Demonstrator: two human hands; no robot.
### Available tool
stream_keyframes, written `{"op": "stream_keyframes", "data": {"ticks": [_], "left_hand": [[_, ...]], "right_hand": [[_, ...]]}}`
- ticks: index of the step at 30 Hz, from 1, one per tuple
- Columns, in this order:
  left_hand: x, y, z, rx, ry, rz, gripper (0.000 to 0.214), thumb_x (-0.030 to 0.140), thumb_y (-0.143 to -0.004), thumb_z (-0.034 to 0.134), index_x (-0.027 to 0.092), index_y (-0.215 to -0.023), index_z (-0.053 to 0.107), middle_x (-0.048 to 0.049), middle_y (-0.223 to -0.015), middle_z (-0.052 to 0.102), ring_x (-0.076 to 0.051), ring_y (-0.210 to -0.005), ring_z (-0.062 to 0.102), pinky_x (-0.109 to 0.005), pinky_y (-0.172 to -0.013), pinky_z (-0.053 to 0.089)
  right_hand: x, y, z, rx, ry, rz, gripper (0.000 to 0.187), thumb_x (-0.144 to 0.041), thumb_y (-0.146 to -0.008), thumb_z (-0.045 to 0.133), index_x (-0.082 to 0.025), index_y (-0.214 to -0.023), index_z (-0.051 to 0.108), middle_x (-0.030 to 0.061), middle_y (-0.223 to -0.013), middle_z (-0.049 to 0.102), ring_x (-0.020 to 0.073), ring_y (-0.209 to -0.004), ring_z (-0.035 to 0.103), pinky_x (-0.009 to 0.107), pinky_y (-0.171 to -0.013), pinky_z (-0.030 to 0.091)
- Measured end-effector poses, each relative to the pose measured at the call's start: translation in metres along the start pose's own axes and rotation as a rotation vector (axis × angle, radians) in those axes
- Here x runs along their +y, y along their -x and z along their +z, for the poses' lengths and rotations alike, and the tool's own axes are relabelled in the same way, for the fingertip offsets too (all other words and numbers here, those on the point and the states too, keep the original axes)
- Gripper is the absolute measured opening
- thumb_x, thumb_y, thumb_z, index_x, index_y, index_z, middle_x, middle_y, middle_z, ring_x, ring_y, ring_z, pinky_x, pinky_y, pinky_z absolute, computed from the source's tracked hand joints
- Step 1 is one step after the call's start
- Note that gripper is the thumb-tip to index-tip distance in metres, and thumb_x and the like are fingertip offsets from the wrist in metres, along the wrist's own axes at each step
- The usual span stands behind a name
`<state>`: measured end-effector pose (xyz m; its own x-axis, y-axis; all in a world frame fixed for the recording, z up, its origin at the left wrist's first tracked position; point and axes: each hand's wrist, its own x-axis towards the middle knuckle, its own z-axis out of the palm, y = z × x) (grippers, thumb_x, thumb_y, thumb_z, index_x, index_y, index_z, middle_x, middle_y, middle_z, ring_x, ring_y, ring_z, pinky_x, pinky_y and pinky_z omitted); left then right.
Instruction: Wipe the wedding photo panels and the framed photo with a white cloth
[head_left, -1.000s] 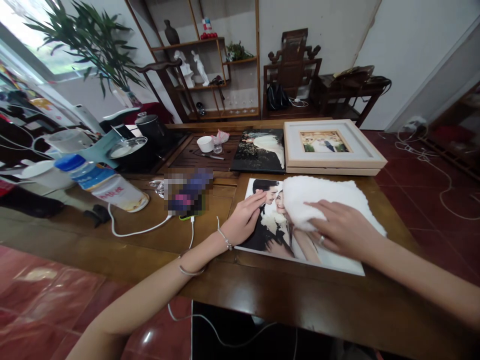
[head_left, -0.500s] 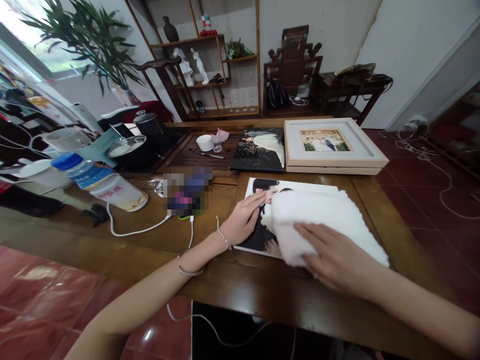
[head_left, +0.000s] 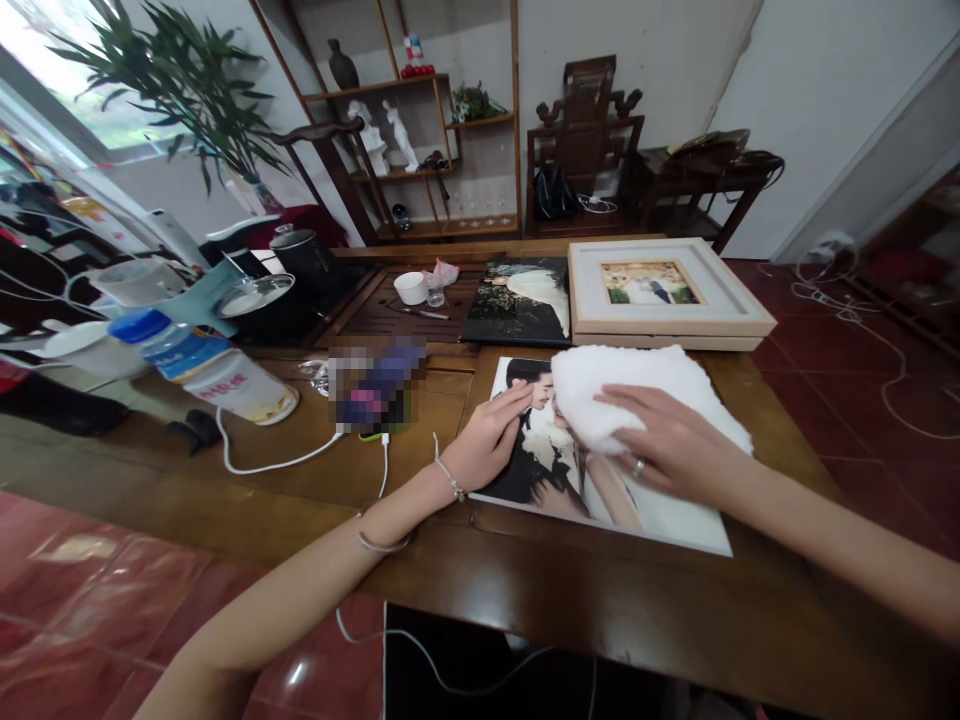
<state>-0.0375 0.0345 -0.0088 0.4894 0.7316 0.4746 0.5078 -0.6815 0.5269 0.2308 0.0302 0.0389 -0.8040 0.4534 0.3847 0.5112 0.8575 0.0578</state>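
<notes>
A large wedding photo print [head_left: 555, 470] lies flat on the wooden table [head_left: 315, 480]. My left hand [head_left: 489, 432] rests open on the print's left edge, fingers flat. My right hand [head_left: 671, 445] presses a white cloth [head_left: 637, 390] onto the upper right part of the print, fingers spread over the cloth. A ring shows on one finger of that hand, and a bracelet sits on my left wrist.
Behind the print lie a dark photo panel [head_left: 521, 298] and a light wooden picture frame [head_left: 664, 290]. A plastic bottle [head_left: 202, 365] lies on its side at left, next to a white cable [head_left: 277, 462]. A tea tray with a white cup [head_left: 410, 287] stands further back.
My right hand slid the white cloth from the print's near edge back up toward its far right part. My left hand stayed in place.
</notes>
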Motion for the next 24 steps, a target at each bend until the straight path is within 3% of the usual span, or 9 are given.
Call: {"op": "stream_keyframes", "data": {"ticks": [4,7,10,14,19,21,24], "left_hand": [[0.002,-0.001,-0.001,-0.017,-0.007,-0.015,0.041,0.011,-0.091,0.037,0.015,-0.129,0.050,-0.0121,-0.136,0.051,-0.022,-0.131,0.041,-0.047,-0.110,0.036],[0.003,-0.001,-0.002,-0.016,-0.014,-0.019,0.041,0.011,-0.091,0.037,0.015,-0.129,0.051,-0.0123,-0.135,0.052,-0.022,-0.131,0.042,-0.047,-0.110,0.036],[0.003,-0.001,-0.002,-0.011,-0.014,-0.017,0.041,0.011,-0.091,0.037,0.016,-0.129,0.051,-0.0121,-0.135,0.052,-0.022,-0.131,0.043,-0.047,-0.109,0.037],[0.002,-0.001,-0.001,-0.001,-0.003,-0.008,0.041,0.010,-0.091,0.037,0.016,-0.130,0.049,-0.0118,-0.135,0.052,-0.021,-0.131,0.042,-0.047,-0.110,0.036],[0.003,-0.001,-0.002,-0.016,-0.005,-0.027,0.040,0.011,-0.091,0.036,0.013,-0.128,0.051,-0.0143,-0.135,0.051,-0.022,-0.131,0.042,-0.046,-0.109,0.036],[0.003,-0.001,-0.002,-0.013,0.003,-0.023,0.040,0.012,-0.091,0.037,0.014,-0.128,0.051,-0.0133,-0.135,0.051,-0.022,-0.131,0.043,-0.046,-0.109,0.036],[0.002,-0.001,-0.002,-0.014,-0.002,-0.018,0.041,0.011,-0.091,0.037,0.014,-0.129,0.051,-0.0133,-0.135,0.051,-0.022,-0.131,0.042,-0.047,-0.109,0.036]], "right_hand": [[0.026,-0.008,0.008,-0.023,0.024,0.151,0.018,-0.016,-0.084,0.050,-0.013,-0.082,0.067,0.0215,-0.126,0.054,0.0317,-0.124,0.044,0.049,-0.092,0.046],[0.027,-0.009,0.012,-0.016,0.042,0.157,0.018,-0.016,-0.084,0.050,-0.011,-0.084,0.067,0.0249,-0.125,0.054,0.0335,-0.123,0.046,0.050,-0.091,0.047],[0.010,-0.005,0.013,0.009,0.038,0.087,0.016,-0.012,-0.081,0.051,-0.009,-0.077,0.066,0.0275,-0.122,0.055,0.0359,-0.123,0.046,0.051,-0.093,0.046],[-0.036,0.008,0.006,0.039,-0.018,-0.001,0.011,-0.010,-0.076,0.054,-0.011,-0.070,0.064,0.0270,-0.125,0.054,0.0376,-0.124,0.043,0.054,-0.093,0.046],[-0.089,0.024,-0.006,0.049,-0.106,-0.086,0.023,-0.009,-0.074,0.057,-0.015,-0.052,0.054,0.0229,-0.127,0.054,0.0354,-0.125,0.042,0.050,-0.095,0.046],[-0.096,0.026,-0.008,0.028,-0.138,-0.107,0.023,-0.011,-0.073,0.059,-0.016,-0.051,0.054,0.0189,-0.128,0.055,0.0338,-0.125,0.043,0.048,-0.097,0.045],[-0.084,0.025,-0.006,0.024,-0.129,-0.110,0.020,-0.014,-0.074,0.058,-0.017,-0.054,0.057,0.0183,-0.126,0.056,0.0328,-0.121,0.048,0.047,-0.094,0.047]]}}
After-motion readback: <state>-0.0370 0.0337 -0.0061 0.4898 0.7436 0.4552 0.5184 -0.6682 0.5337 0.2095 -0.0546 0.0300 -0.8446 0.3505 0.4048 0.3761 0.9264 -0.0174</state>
